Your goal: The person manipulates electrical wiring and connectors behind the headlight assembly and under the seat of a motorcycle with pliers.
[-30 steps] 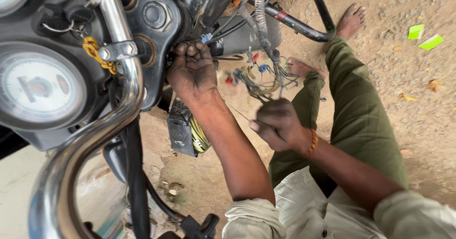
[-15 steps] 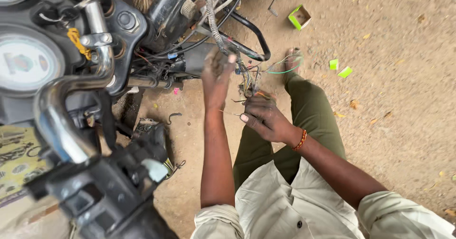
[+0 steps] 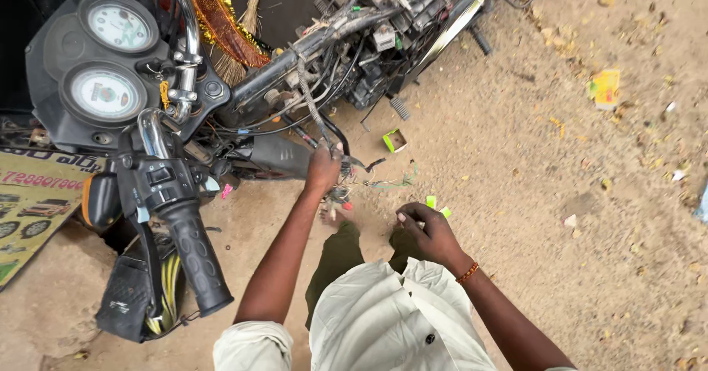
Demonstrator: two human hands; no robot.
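Wiring harness (image 3: 317, 116) hangs down from the motorcycle frame (image 3: 310, 46) toward six o'clock, and my left hand (image 3: 323, 170) has its grip closed around the lower end, just above the loose coloured wire ends (image 3: 341, 198). My right hand (image 3: 426, 231) sits at four o'clock from there, fingers curled and low over the sandy ground (image 3: 560, 194); I cannot tell whether it pinches anything. Thin green strands (image 3: 394, 185) trail at three o'clock from the bundle. I judge the risks so: a hard tug could pull a connector off higher up near the frame, bare ends could touch one another or the metal, and small parts could drop and vanish in the sand. At nine o'clock, the handlebar grip (image 3: 193, 257) juts close to my left forearm and could snag it.
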